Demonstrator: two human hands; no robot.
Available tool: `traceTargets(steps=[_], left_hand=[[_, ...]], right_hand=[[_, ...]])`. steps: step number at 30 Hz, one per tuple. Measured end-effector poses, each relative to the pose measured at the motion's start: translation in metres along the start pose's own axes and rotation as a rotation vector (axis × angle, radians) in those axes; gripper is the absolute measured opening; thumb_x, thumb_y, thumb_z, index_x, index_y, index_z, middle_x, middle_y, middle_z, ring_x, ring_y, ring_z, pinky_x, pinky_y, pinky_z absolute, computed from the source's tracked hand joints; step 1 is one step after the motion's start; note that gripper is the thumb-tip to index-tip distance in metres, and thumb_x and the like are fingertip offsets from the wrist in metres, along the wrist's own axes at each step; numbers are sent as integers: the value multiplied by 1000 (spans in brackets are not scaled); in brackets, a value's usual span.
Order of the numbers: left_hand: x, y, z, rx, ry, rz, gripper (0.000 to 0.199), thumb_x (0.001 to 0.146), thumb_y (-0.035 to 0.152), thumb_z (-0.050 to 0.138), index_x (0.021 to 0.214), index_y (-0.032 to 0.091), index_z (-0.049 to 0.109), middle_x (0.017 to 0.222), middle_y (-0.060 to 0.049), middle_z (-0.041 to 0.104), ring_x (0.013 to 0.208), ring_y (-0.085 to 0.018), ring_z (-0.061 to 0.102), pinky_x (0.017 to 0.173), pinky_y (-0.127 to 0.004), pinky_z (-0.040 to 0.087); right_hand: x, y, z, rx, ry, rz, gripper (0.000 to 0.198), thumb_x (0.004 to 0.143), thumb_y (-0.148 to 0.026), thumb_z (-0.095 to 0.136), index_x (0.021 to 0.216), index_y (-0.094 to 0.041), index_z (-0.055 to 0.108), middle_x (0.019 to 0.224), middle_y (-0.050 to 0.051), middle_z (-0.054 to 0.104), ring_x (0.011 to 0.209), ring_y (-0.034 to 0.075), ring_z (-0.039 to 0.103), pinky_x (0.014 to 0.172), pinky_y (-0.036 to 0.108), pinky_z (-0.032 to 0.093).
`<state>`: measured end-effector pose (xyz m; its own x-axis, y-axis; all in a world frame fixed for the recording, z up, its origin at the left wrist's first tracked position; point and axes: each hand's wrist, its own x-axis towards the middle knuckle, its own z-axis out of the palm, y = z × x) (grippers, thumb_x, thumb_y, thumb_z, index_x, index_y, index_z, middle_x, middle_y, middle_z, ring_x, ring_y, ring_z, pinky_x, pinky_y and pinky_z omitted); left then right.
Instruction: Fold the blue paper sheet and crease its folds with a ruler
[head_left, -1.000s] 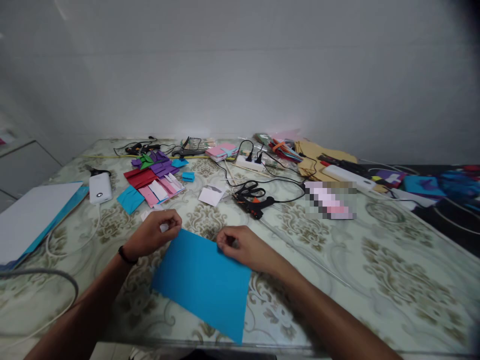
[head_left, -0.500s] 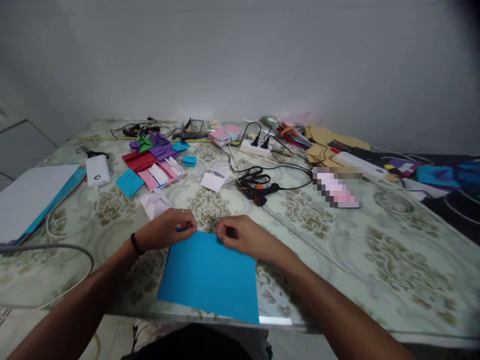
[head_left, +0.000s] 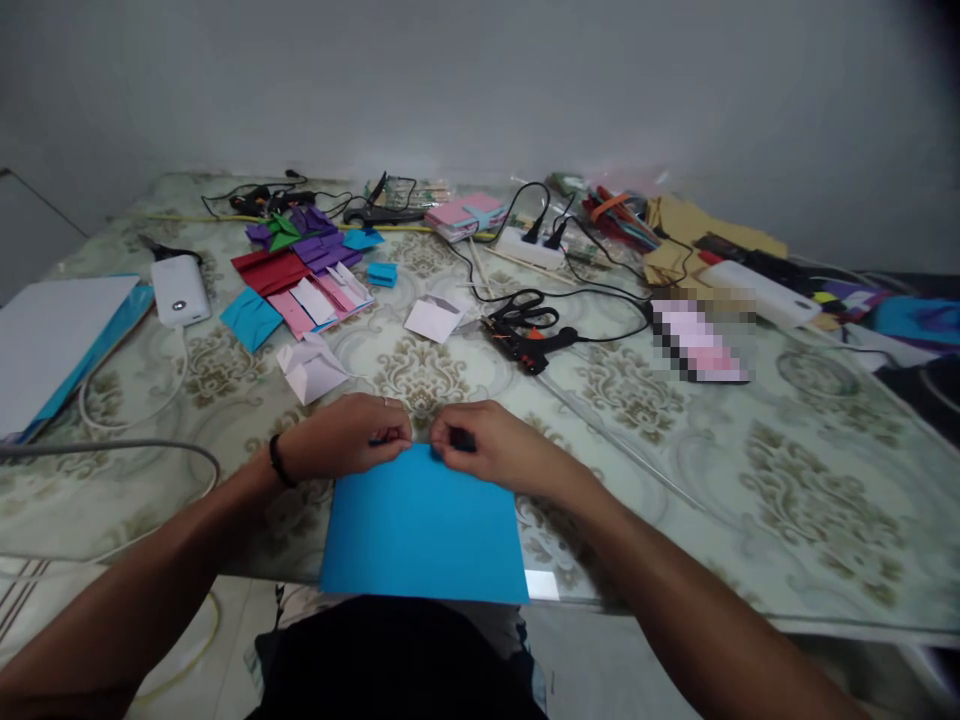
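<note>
Hands (head_left: 349, 437) (head_left: 495, 447) pinching blue paper (head_left: 425, 530), clear packet (head_left: 426, 191) behind, contents unclear

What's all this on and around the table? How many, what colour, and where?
Table: 1, patterned pale green, across view
Blue sheet: 1, blue, near table edge
Folded papers: several, red, purple, green, pink, blue, left of centre
Pale folded papers: 2, whitish, middle
Sheet stack: 1, white over blue, far left
Power bank: 1, white, left
Glue gun: 1, black with orange, centre right
Scissors: 2, black, behind power bank, by glue gun
Power strip: 1, white, back
Tan paper: count unclear, tan, back right
Smaller clutter: uncounted, mixed, back and right
Wall: 1, grey, behind
Wristband: 1, black, left wrist
Clothed body: part, black, bottom centre
Left hand: 1, bare, pinching blue sheet's far edge
Right hand: 1, bare, pinching blue sheet's far edge
</note>
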<state>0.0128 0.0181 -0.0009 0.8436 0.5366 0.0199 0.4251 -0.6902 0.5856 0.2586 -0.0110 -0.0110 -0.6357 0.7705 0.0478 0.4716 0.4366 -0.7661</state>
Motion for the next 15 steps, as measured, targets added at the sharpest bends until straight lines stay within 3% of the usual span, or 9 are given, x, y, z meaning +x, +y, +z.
traceTargets(steps=[15], left_hand=[[1,6,6,9,-49,21,13,95,15,53,84,18,60,82,0,63,74,-15,57,72,-26,38]], right_hand=[[0,-5,6,-2,-13,-12,17,77,-1,66,80,-18,62,82,-1,66,77,15,60,72,24,40]])
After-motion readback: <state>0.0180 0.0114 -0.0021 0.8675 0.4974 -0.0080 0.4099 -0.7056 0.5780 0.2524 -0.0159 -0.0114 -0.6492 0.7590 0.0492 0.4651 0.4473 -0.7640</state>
